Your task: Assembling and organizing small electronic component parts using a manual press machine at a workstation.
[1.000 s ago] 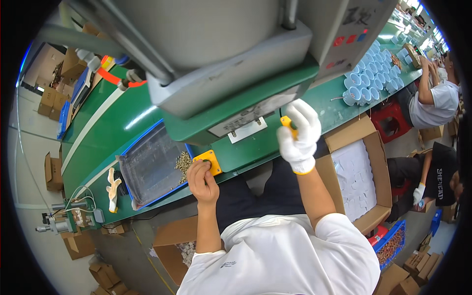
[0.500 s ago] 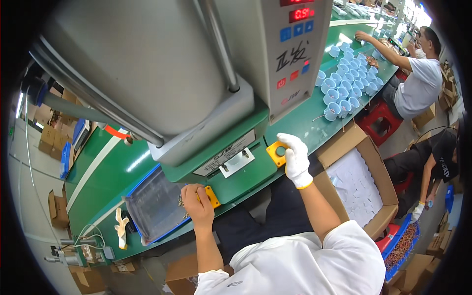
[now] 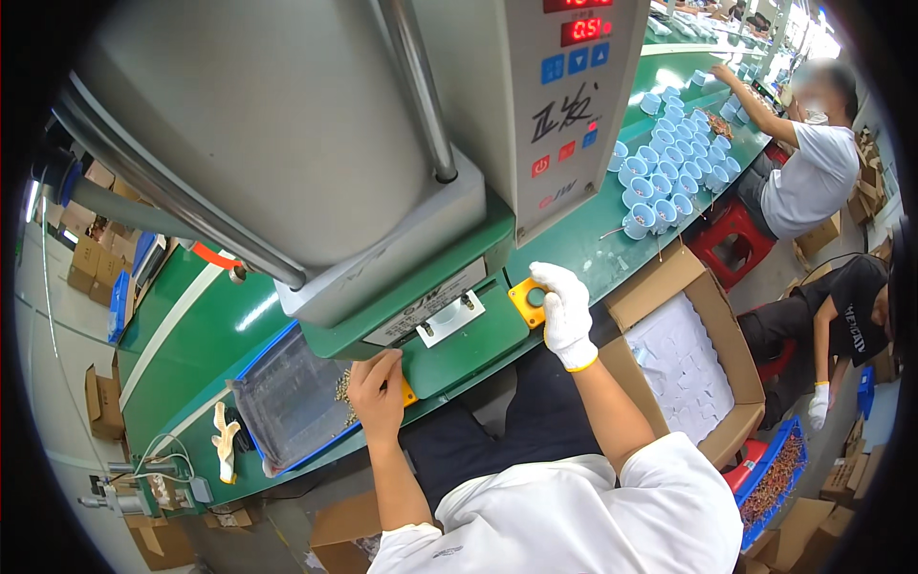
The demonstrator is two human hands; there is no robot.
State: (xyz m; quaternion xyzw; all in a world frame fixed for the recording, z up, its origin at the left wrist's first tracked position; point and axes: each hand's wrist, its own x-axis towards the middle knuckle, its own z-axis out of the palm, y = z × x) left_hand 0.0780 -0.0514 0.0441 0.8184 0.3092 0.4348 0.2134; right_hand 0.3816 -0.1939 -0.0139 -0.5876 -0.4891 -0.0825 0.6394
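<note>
Fingers of the gloved right hand (image 3: 564,311) are pressing flat on the orange button box (image 3: 527,301) at the press's (image 3: 402,191) front edge; bare left hand (image 3: 376,394) is covering its twin (image 3: 407,391), holding nothing. Judged: two-hand actuation underway; release calls for both lifting together.

bare left hand (image 3: 376,394) reaching forward, gloved right hand (image 3: 564,311) pressing down, fingers curled

A long green workbench (image 3: 206,335) runs through a factory hall, cardboard boxes (image 3: 91,268) on the pale floor (image 3: 43,383), a red stool (image 3: 732,234) alongside
</note>
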